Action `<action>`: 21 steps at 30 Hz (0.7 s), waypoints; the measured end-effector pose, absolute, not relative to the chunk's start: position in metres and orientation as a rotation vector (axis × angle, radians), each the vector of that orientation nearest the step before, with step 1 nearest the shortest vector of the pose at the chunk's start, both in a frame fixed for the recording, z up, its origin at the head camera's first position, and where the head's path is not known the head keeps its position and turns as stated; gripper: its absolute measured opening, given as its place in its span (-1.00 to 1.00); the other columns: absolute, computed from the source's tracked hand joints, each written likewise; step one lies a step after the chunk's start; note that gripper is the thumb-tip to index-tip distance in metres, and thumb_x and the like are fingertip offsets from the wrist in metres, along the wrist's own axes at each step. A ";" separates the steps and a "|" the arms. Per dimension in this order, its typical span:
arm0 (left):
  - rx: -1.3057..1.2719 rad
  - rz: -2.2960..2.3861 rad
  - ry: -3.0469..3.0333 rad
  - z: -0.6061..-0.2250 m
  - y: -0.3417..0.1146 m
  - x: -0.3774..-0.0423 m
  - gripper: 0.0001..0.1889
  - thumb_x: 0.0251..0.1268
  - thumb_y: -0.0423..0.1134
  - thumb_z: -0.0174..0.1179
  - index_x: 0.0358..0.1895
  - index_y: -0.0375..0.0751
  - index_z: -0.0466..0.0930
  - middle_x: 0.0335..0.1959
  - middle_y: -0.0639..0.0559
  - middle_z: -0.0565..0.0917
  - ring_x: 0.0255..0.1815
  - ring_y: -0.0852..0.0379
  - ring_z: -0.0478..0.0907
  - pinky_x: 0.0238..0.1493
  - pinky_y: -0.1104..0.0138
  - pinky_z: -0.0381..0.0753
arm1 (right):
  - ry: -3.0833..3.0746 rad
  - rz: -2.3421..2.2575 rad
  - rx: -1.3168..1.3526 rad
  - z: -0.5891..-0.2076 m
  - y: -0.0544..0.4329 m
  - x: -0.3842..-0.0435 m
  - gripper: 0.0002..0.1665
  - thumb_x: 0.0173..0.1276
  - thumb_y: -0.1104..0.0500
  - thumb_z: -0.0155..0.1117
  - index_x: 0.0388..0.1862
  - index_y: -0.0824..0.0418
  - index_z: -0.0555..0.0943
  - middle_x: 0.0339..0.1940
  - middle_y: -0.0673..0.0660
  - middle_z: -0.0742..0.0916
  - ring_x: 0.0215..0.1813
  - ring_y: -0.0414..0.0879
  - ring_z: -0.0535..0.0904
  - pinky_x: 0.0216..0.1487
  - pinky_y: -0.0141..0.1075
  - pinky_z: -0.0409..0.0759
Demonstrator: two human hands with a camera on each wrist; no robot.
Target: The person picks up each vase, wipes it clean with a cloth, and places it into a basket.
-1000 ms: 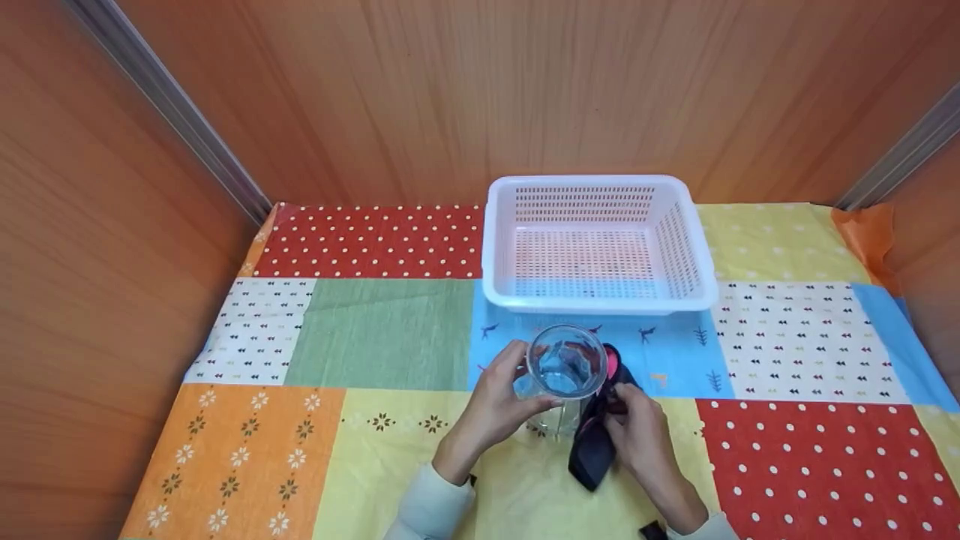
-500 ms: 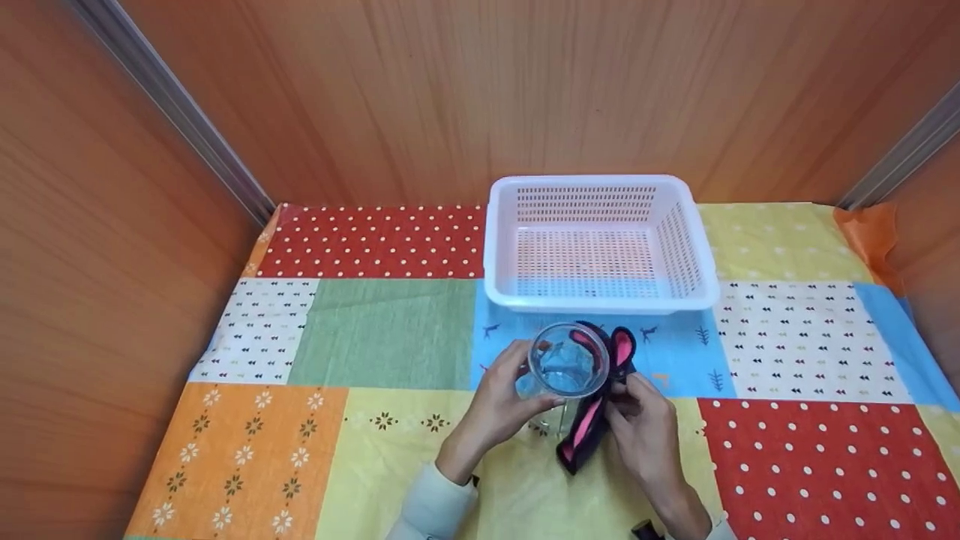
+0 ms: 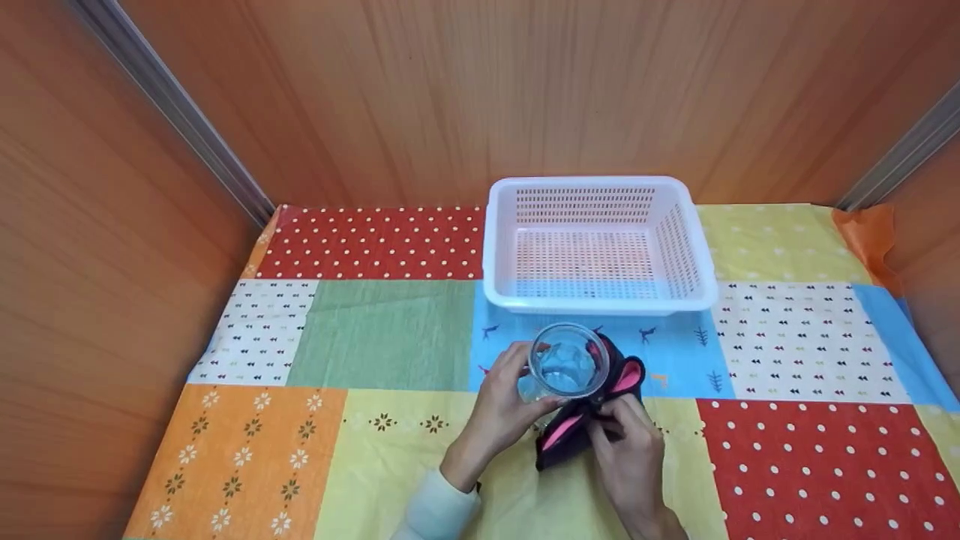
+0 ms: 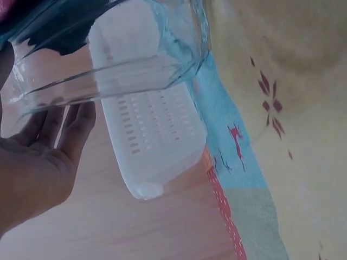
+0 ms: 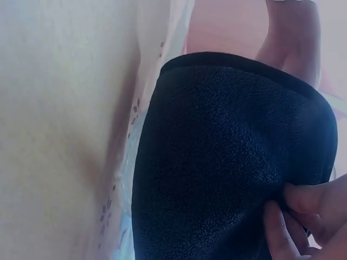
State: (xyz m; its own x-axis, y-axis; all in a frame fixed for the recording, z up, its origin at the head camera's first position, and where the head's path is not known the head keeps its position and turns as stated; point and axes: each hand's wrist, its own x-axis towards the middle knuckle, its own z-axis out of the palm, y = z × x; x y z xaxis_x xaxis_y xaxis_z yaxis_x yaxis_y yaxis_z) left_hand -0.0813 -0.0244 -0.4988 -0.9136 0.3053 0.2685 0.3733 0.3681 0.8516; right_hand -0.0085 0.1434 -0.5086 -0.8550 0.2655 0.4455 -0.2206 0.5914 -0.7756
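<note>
Tilted toward me in the head view, a clear glass cup (image 3: 564, 367) is gripped around its left side by my left hand (image 3: 495, 405). My right hand (image 3: 628, 450) pinches a dark plush cloth (image 3: 566, 448) with a pink underside. Bunched at the pinch, the cloth lies against the cup's right side. The left wrist view has the cup (image 4: 124, 76) close up, with dark cloth (image 4: 59, 27) at its far side. In the right wrist view, the cloth's dark pile (image 5: 217, 141) fills the middle and hides most of the cup; thumb and fingertips (image 5: 303, 197) pinch it.
A white plastic basket (image 3: 600, 304) with slotted walls stands just beyond the hands, near the wooden back wall (image 3: 525, 90). A patchwork cloth (image 3: 397, 330) covers the table. Wooden panels rise at the left (image 3: 97, 262) and right (image 3: 930, 225).
My right hand has moved left and slightly nearer to me, dragging the cloth along the cup's side. More of the pink underside shows than at first. The left hand and cup have barely moved.
</note>
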 end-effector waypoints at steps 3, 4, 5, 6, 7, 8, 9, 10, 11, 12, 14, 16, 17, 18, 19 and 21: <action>-0.570 -1.502 -2.523 -0.501 -0.018 -0.080 -0.31 0.02 -0.25 0.67 0.27 -0.24 0.59 0.16 -0.09 0.67 0.19 0.02 0.57 0.16 0.09 0.73 | -2.287 1.208 0.009 -0.512 0.138 -0.007 -0.59 -0.01 0.67 0.52 -0.47 0.22 0.63 -0.40 -0.01 0.66 -0.29 -0.24 0.67 -0.23 -0.62 0.66; -0.551 -1.468 -2.516 -0.502 -0.016 -0.079 -0.30 0.01 -0.22 0.67 0.26 -0.24 0.59 0.14 -0.08 0.67 0.17 0.02 0.57 0.14 0.11 0.72 | -2.292 1.211 0.016 -0.514 0.137 -0.007 -0.59 -0.01 0.66 0.53 -0.47 0.21 0.63 -0.41 -0.01 0.66 -0.30 -0.25 0.67 -0.24 -0.62 0.66; -0.533 -1.443 -2.510 -0.502 -0.015 -0.078 -0.29 0.00 -0.19 0.68 0.26 -0.23 0.59 0.14 -0.07 0.67 0.15 0.03 0.57 0.12 0.13 0.72 | -2.296 1.220 0.021 -0.515 0.136 -0.007 -0.59 -0.01 0.66 0.53 -0.47 0.20 0.63 -0.41 -0.01 0.66 -0.31 -0.24 0.67 -0.25 -0.61 0.66; -0.518 -1.422 -2.506 -0.503 -0.013 -0.078 -0.29 0.00 -0.16 0.68 0.25 -0.22 0.59 0.13 -0.06 0.67 0.14 0.04 0.57 0.12 0.14 0.71 | -2.303 1.229 0.016 -0.516 0.135 -0.006 -0.59 -0.01 0.65 0.53 -0.47 0.20 0.62 -0.41 -0.01 0.67 -0.31 -0.23 0.67 -0.26 -0.61 0.66; -0.509 -1.409 -2.501 -0.504 -0.012 -0.077 -0.28 -0.01 -0.14 0.68 0.25 -0.23 0.58 0.12 -0.06 0.67 0.13 0.04 0.58 0.11 0.15 0.71 | -2.307 1.239 0.005 -0.516 0.134 -0.006 -0.59 0.00 0.65 0.52 -0.47 0.19 0.62 -0.41 -0.01 0.66 -0.31 -0.22 0.67 -0.27 -0.60 0.66; -0.506 -1.401 -2.497 -0.504 -0.011 -0.077 -0.29 -0.02 -0.14 0.68 0.24 -0.24 0.58 0.11 -0.05 0.67 0.12 0.04 0.58 0.11 0.15 0.70 | -2.306 1.251 -0.005 -0.516 0.134 -0.006 -0.60 0.01 0.65 0.51 -0.46 0.19 0.62 -0.41 0.01 0.67 -0.31 -0.19 0.69 -0.27 -0.60 0.67; -0.511 -1.412 -2.495 -0.505 -0.011 -0.077 -0.29 -0.01 -0.14 0.68 0.23 -0.25 0.57 0.11 -0.08 0.67 0.12 0.04 0.58 0.12 0.14 0.71 | -2.304 1.261 -0.013 -0.518 0.134 -0.006 -0.61 0.02 0.64 0.50 -0.45 0.20 0.63 -0.40 0.03 0.67 -0.32 -0.15 0.70 -0.26 -0.60 0.67; -0.520 -1.429 -2.495 -0.505 -0.012 -0.077 -0.29 -0.01 -0.16 0.68 0.23 -0.25 0.57 0.11 -0.09 0.66 0.14 0.03 0.58 0.13 0.13 0.71 | -2.300 1.267 -0.022 -0.518 0.134 -0.006 -0.62 0.03 0.65 0.48 -0.43 0.21 0.63 -0.39 0.05 0.68 -0.31 -0.12 0.71 -0.25 -0.60 0.67; -0.530 -1.455 -2.499 -0.504 -0.013 -0.078 -0.30 -0.01 -0.18 0.68 0.22 -0.24 0.56 0.12 -0.10 0.66 0.16 0.02 0.57 0.16 0.11 0.70 | -2.292 1.276 -0.027 -0.518 0.134 -0.006 -0.62 0.03 0.65 0.47 -0.42 0.22 0.64 -0.38 0.07 0.69 -0.30 -0.08 0.72 -0.24 -0.60 0.68; -0.545 -1.492 -2.504 -0.504 -0.014 -0.079 -0.31 0.01 -0.20 0.67 0.23 -0.25 0.56 0.14 -0.13 0.65 0.19 0.01 0.57 0.20 0.08 0.68 | -2.283 1.281 -0.028 -0.518 0.134 -0.006 -0.64 0.04 0.65 0.46 -0.40 0.23 0.65 -0.37 0.08 0.70 -0.28 -0.07 0.73 -0.22 -0.60 0.68; -0.574 -1.581 -2.526 -0.503 -0.019 -0.080 -0.32 0.07 -0.22 0.64 0.27 -0.24 0.53 0.19 -0.13 0.64 0.26 -0.02 0.56 0.29 0.01 0.64 | -2.267 1.289 -0.028 -0.519 0.133 -0.005 -0.64 0.05 0.65 0.46 -0.37 0.25 0.67 -0.34 0.10 0.71 -0.25 -0.09 0.74 -0.19 -0.60 0.68; -0.605 -1.706 -2.551 -0.501 -0.024 -0.082 -0.33 0.14 -0.22 0.59 0.31 -0.21 0.50 0.24 -0.10 0.63 0.34 -0.08 0.54 0.40 -0.03 0.56 | -2.251 1.295 -0.033 -0.520 0.133 -0.005 -0.63 0.04 0.67 0.46 -0.34 0.27 0.67 -0.32 0.10 0.71 -0.22 -0.14 0.73 -0.17 -0.59 0.69; -0.621 -1.773 -2.558 -0.501 -0.026 -0.083 -0.34 0.19 -0.22 0.56 0.33 -0.20 0.48 0.27 -0.08 0.62 0.38 -0.11 0.52 0.46 -0.04 0.52 | -2.245 1.301 -0.036 -0.521 0.133 -0.005 -0.63 0.04 0.68 0.46 -0.33 0.29 0.67 -0.31 0.10 0.71 -0.21 -0.15 0.72 -0.16 -0.58 0.70; -0.633 -1.828 -2.564 -0.500 -0.028 -0.084 -0.36 0.23 -0.22 0.53 0.34 -0.19 0.47 0.28 -0.05 0.62 0.41 -0.13 0.51 0.49 -0.05 0.49 | -2.243 1.303 -0.044 -0.522 0.133 -0.005 -0.63 0.04 0.68 0.46 -0.32 0.29 0.67 -0.30 0.10 0.71 -0.21 -0.17 0.72 -0.14 -0.58 0.70; -0.645 -1.873 -2.566 -0.500 -0.031 -0.084 -0.38 0.26 -0.21 0.50 0.35 -0.17 0.46 0.29 -0.02 0.61 0.43 -0.16 0.50 0.51 -0.05 0.47 | -2.243 1.306 -0.053 -0.522 0.134 -0.005 -0.62 0.04 0.69 0.46 -0.31 0.30 0.67 -0.29 0.10 0.71 -0.20 -0.17 0.72 -0.13 -0.57 0.70; -0.669 -1.927 -2.561 -0.500 -0.035 -0.086 -0.44 0.29 -0.22 0.47 0.32 -0.15 0.48 0.29 0.02 0.62 0.44 -0.17 0.50 0.53 -0.03 0.44 | -2.243 1.314 -0.071 -0.523 0.136 -0.006 -0.62 0.04 0.70 0.45 -0.30 0.32 0.67 -0.27 0.10 0.71 -0.19 -0.16 0.72 -0.12 -0.56 0.71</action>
State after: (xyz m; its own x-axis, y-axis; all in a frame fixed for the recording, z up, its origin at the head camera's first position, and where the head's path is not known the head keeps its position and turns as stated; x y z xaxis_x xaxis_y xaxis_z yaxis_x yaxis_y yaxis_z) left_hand -0.0857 -0.0348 -0.4998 -0.9082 0.3958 0.1363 0.2405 0.2269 0.9438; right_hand -0.0060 0.1358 -0.5228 -0.8559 0.3038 0.4185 -0.2164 0.5246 -0.8234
